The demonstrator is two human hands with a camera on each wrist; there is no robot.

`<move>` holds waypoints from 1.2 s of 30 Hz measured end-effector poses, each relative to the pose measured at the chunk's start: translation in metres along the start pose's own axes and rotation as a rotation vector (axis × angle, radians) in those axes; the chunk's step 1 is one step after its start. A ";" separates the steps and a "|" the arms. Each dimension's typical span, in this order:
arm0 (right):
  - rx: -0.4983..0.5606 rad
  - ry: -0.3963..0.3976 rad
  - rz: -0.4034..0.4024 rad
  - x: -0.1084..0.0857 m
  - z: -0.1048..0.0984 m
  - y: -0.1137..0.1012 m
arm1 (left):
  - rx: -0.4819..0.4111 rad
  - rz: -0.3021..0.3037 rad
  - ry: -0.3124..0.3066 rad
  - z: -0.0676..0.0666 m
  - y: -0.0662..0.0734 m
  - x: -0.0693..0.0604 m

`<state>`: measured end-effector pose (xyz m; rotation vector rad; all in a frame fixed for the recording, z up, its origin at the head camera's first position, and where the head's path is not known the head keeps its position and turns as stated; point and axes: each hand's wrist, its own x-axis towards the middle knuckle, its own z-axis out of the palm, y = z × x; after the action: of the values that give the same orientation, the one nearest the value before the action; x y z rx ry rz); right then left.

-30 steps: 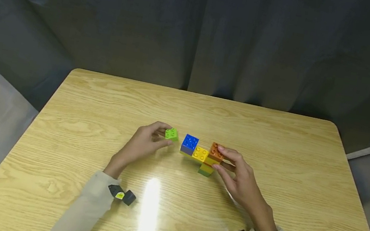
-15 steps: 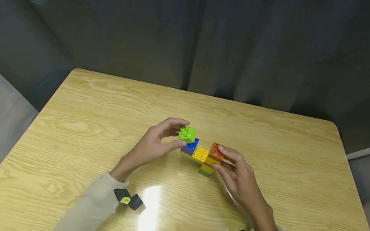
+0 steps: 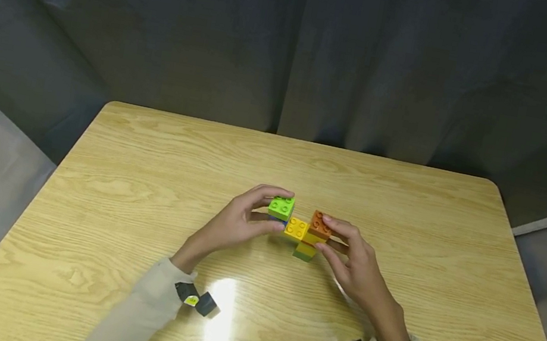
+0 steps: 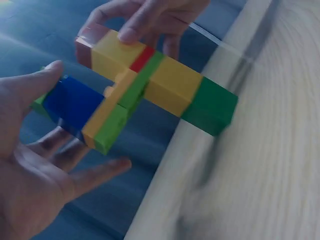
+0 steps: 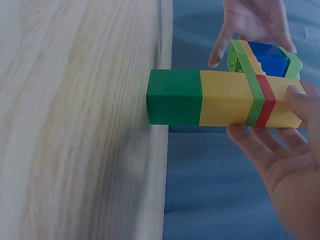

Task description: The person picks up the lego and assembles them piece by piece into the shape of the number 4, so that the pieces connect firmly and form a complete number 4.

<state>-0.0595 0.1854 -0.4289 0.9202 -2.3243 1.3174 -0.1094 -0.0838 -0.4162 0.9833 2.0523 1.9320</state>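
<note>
In the head view, my left hand (image 3: 234, 224) pinches a lime green brick (image 3: 280, 207) between thumb and fingers, on top of a blue brick (image 4: 72, 102). Whether it is fully seated I cannot tell. The blue brick stands on a yellow plate (image 3: 296, 228) over a light green plate (image 4: 115, 125), which juts sideways from a stack. That stack has a dark green brick (image 5: 175, 97) at its foot, a yellow brick (image 5: 225, 97) above, a thin red plate (image 5: 265, 100), another yellow brick and an orange-brown brick (image 3: 320, 225) on top. My right hand (image 3: 357, 266) grips its upper part.
The upright stack stands on a wooden table (image 3: 143, 173). Dark curtains (image 3: 294, 47) hang behind the far edge. Each sleeve carries a small black wrist device, such as the one on the left (image 3: 195, 298).
My left hand has carried the lime green brick rightward, levelled it and brought it onto the blue brick. My right hand has stayed in place on the stack.
</note>
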 end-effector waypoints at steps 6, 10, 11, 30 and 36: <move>0.022 0.003 -0.007 -0.001 0.000 0.001 | 0.247 0.117 -0.012 0.000 -0.007 0.000; 0.034 -0.009 0.011 -0.003 0.001 0.002 | 0.328 0.210 -0.033 -0.001 -0.010 0.000; 0.039 -0.013 0.022 -0.003 0.001 0.002 | 0.330 0.227 -0.035 -0.002 -0.011 0.000; 0.044 0.043 0.071 0.004 0.001 0.005 | 0.295 0.231 0.050 0.004 -0.014 0.000; 0.098 0.061 0.200 0.016 0.002 0.014 | 0.246 0.077 0.130 0.003 -0.017 0.006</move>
<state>-0.0808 0.1831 -0.4304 0.6786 -2.3732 1.5271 -0.1180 -0.0769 -0.4311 1.0225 2.4057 1.8561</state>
